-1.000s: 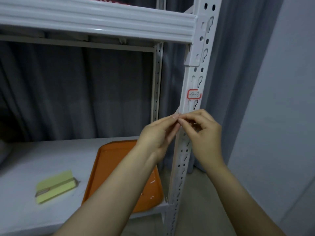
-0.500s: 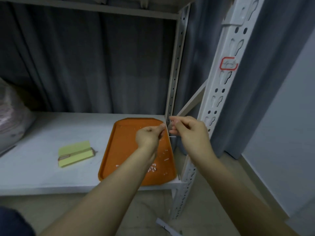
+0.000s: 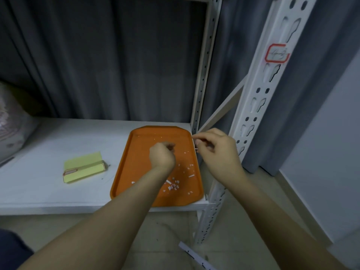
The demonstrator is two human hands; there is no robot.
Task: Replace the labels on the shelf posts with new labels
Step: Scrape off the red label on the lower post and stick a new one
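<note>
Bare forearms (image 3: 120,217), dark blue garment (image 3: 11,252) lower left.

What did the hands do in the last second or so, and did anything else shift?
Both hands came down from the post and parted: the left hand now hangs curled over the orange tray, the right hand pinches a white sliver at the tray's right edge. The red-bordered label, the yellow pad and the tray stayed put.

likely a storeroom, going by the slotted white metal shelf post (image 3: 259,106) with a handwritten red-bordered label (image 3: 277,53), grey curtains (image 3: 116,65) behind, bare floor (image 3: 165,230).
</note>
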